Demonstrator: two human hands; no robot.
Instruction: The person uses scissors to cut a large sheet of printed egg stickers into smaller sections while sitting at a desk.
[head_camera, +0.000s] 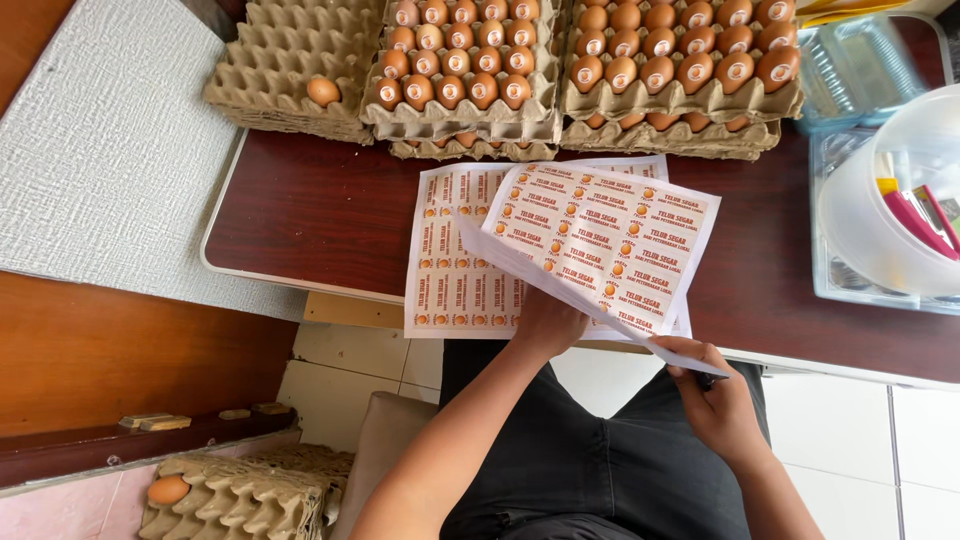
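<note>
We lift 1 label sheet (600, 245) at frame centre.
Our left hand (545, 325) is half hidden under it; right hand (715, 400) fingers pinch its lower corner.

Most of the left hand (545, 322) sits under the lifted sticker sheet (600, 245), so its fingers cannot be seen, and that sheet also covers much of the second sheet (455, 255) lying flat on the tabletop (320, 210). The three egg tray stacks (460, 60) run off the top edge, and the white bucket (890, 200) and the clear plastic boxes (855, 60) are cut by the right edge and blurred. What the right hand (720, 405) pinches besides the paper is too dark to tell.
</note>
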